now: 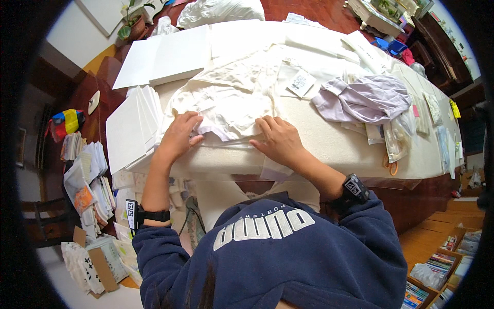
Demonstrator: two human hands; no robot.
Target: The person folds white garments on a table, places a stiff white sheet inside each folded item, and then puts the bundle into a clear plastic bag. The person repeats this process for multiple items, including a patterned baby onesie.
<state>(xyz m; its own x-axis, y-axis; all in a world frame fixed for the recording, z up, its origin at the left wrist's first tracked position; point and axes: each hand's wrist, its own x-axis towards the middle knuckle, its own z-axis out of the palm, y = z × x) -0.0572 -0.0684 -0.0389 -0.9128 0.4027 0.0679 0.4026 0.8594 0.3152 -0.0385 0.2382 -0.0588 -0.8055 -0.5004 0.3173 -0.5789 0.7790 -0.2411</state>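
A cream-white garment (pixel 231 100) lies spread and wrinkled on the covered table (pixel 301 143) before me. A pale lilac patch shows at its near edge. My left hand (pixel 178 133) rests at the garment's near left corner, thumb and fingers apart. At the near right side, the fingertips of my right hand (pixel 281 138) touch the cloth, its thumb held away from the fingers. Clear plastic film (pixel 231 146) shows beneath the near edge. Beyond my right hand lies a white paper tag (pixel 301 82) with printing, close beside the garment.
A crumpled lilac garment (pixel 364 98) lies to the right, above plastic packets (pixel 397 139) and orange-handled scissors (pixel 390 165). White paper or card stacks (pixel 133 123) occupy the table's left, with another white stack (pixel 166 58) behind. Papers and folders (pixel 90 181) stand at far left.
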